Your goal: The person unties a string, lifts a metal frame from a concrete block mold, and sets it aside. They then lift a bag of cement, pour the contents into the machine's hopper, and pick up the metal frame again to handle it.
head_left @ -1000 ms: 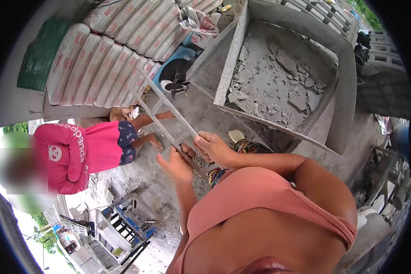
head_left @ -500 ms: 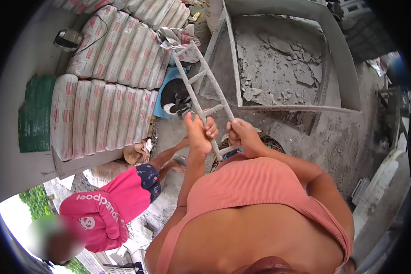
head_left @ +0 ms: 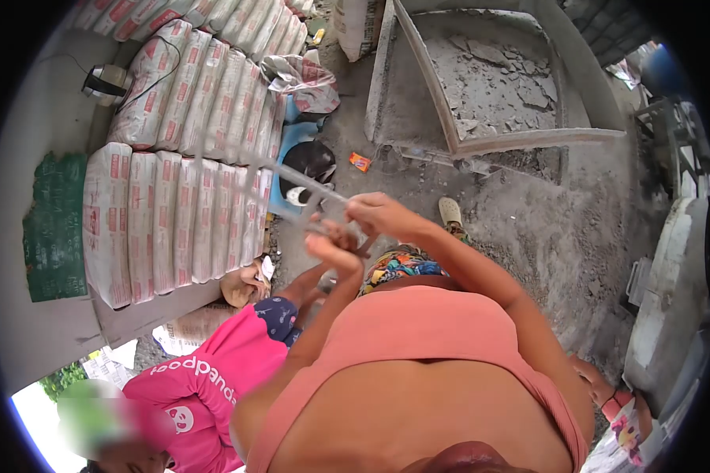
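Note:
A narrow, ladder-shaped frame (head_left: 312,185) with a grey, cement-like crust is in both my hands, its far part smeared by motion. It points to the upper left, in front of the stacked bags. My right hand (head_left: 383,217) is closed around one rail near the close end. Just below and to the left, my left hand (head_left: 335,246) is blurred but grips the other side of the same end. Behind the frame a black-and-white animal (head_left: 312,162) lies curled on a blue sheet (head_left: 286,181).
Printed bags (head_left: 142,225) are stacked on the left. A large trough (head_left: 528,142) with broken grey material stands at the upper right. One person in a pink top (head_left: 213,370) is close at the lower left; another person's arm (head_left: 596,382) shows at right. An orange packet (head_left: 360,162) lies on the ground.
The ladder-shaped frame has swung left, from pointing up beside the trough to pointing across the bags. Both hands kept hold of it. Another person's arm has appeared at the lower right.

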Action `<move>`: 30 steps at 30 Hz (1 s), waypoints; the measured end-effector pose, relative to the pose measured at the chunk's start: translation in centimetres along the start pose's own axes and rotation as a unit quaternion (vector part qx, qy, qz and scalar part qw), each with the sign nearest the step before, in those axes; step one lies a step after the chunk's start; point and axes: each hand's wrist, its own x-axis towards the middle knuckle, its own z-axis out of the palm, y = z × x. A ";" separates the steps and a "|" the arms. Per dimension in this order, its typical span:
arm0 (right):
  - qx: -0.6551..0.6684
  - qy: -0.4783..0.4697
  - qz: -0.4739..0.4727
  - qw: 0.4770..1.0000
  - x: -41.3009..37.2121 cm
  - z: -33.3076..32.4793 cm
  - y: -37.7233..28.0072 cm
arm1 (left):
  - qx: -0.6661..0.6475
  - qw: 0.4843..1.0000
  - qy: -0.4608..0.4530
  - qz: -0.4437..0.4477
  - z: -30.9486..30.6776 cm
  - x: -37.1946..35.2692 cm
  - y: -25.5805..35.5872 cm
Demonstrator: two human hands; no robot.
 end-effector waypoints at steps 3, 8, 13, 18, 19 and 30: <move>0.202 0.181 -0.037 0.962 -5.3 -3.2 1.1 | 0.040 0.956 -0.212 -0.199 5.4 1.7 -5.2; 0.325 0.291 -0.082 0.896 -7.5 -1.6 0.5 | -0.008 0.885 -0.285 -0.369 6.9 1.1 -3.5; 0.334 0.009 0.025 0.942 -2.5 0.1 0.1 | -0.074 0.977 -0.135 -0.149 1.6 0.6 3.2; 0.274 -0.001 0.158 0.949 -1.1 -1.8 -2.4 | -0.146 0.979 -0.065 -0.124 1.8 -1.6 1.4; 0.248 0.060 0.134 0.958 -2.9 -3.2 -2.3 | -0.105 0.971 -0.134 -0.170 3.3 -1.5 -0.3; 0.434 0.024 0.038 0.900 -1.8 -1.5 0.1 | -0.123 0.950 -0.180 -0.223 1.7 1.1 2.3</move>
